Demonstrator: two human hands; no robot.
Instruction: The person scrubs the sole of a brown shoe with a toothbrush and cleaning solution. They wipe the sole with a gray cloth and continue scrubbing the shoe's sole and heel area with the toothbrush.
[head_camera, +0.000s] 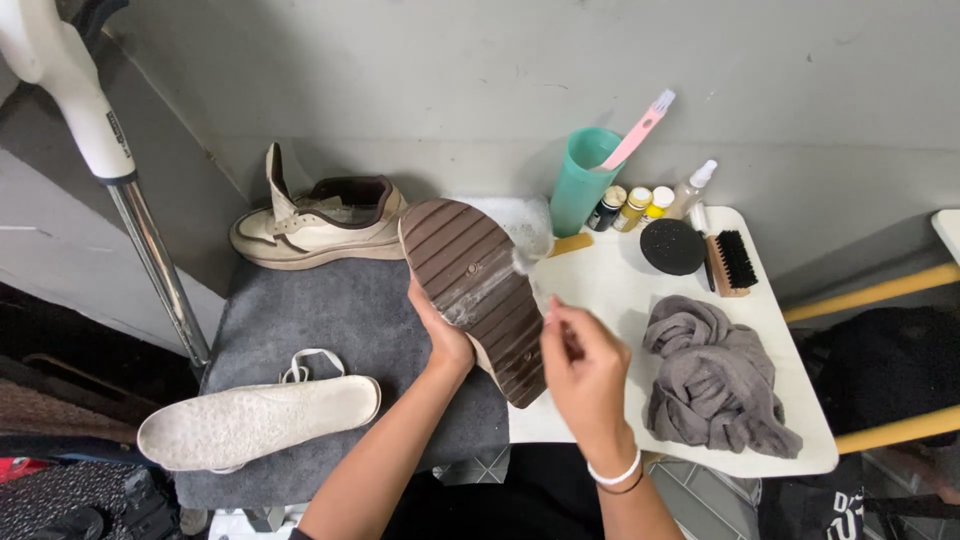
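Nearest us, the right hand is closing around a small brush, scrubbing the brown ridged sole of the shoe, which the left hand is gripping upturned over the grey mat. Looks like sole-cleaning; next probably calls for wiping with the grey cloth. Beyond, the other shoe is sitting.

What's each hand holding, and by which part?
Left hand grips the upturned shoe by its side edge, mid-length. Right hand holds a small brush by its handle; bristles on the sole.
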